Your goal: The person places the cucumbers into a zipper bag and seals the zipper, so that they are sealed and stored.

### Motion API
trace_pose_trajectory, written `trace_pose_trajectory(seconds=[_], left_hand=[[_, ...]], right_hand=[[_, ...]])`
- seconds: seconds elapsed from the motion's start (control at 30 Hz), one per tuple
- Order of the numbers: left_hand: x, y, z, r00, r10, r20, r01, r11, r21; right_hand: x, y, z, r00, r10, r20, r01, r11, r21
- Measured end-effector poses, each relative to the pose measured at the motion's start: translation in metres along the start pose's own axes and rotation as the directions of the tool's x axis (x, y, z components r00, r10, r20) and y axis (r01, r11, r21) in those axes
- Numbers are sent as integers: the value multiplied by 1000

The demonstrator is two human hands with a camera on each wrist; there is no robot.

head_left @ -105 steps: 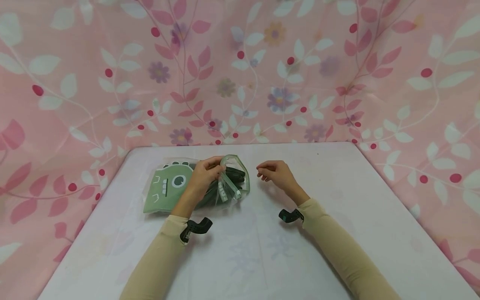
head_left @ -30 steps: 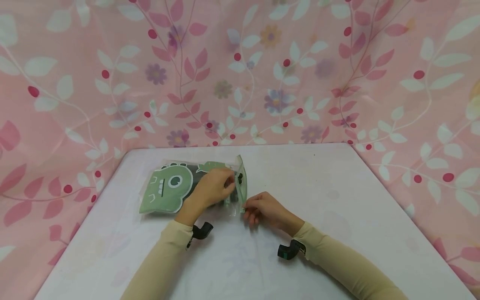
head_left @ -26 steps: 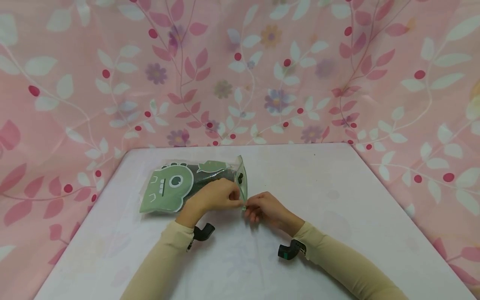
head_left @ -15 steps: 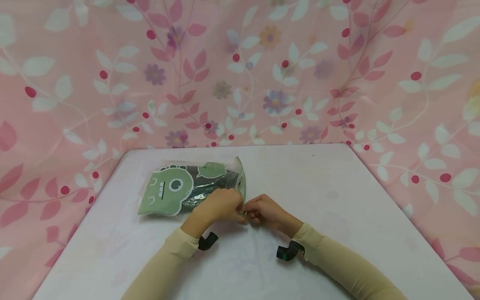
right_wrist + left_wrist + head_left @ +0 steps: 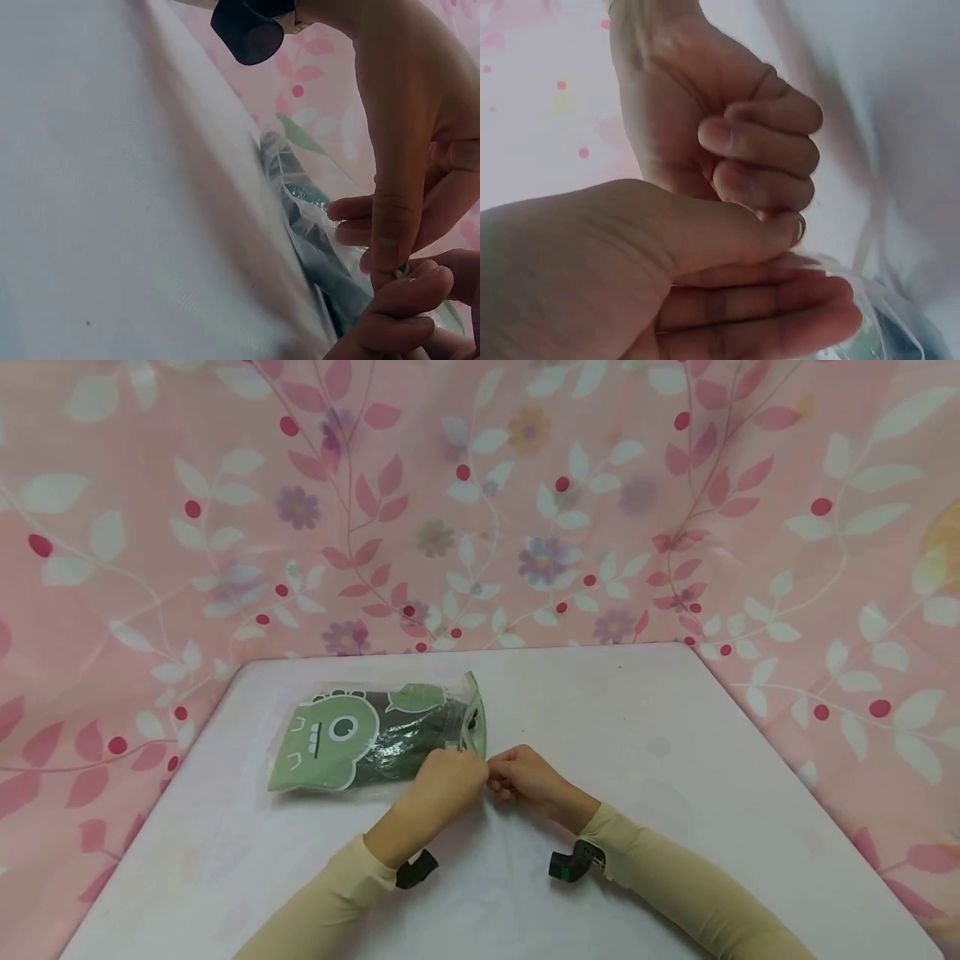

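A clear zip pouch (image 5: pixel 401 747) lies on its side on the table, printed with a green one-eyed monster and holding dark contents. Its green-edged mouth (image 5: pixel 477 714) faces right. My left hand (image 5: pixel 450 781) pinches the mouth's near corner between thumb and fingers. Touching it, my right hand (image 5: pixel 528 777) grips the same corner, its other fingers curled in. A small green and white end (image 5: pixel 403 270) shows between the two hands' fingertips in the right wrist view. In the left wrist view, the left thumb (image 5: pixel 757 229) meets the right hand's fingers, hiding most of the pinched edge.
A white cloth-covered table (image 5: pixel 637 760) spreads around the pouch. Behind it hangs a pink floral curtain (image 5: pixel 480 510). Black wrist cameras (image 5: pixel 573 862) sit on both sleeves.
My right hand came from apart on the right to the pouch's near corner. My left hand slid from the upper mouth down along its edge to meet it. The mouth's edges drew closer together.
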State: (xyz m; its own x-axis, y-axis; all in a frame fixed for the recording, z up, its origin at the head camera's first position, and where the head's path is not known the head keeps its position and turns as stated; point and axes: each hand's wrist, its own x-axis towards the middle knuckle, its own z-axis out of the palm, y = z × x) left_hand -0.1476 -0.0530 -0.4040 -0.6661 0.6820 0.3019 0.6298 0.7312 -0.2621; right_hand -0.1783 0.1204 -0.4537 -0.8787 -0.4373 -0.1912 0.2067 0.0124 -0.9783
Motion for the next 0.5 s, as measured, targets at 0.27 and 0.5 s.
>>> trace_pose_trajectory(seconds=[0.27,0.5], left_hand=[[-2,11,0,1000,10,5,-11,1000,5],[0,10,-4,1000,-18,22,18,1000,15]], right_hand=[[9,2,-2,999,-7,-42,5,999,-52],[22,0,-10,995,-17,-101,3,991,-135]])
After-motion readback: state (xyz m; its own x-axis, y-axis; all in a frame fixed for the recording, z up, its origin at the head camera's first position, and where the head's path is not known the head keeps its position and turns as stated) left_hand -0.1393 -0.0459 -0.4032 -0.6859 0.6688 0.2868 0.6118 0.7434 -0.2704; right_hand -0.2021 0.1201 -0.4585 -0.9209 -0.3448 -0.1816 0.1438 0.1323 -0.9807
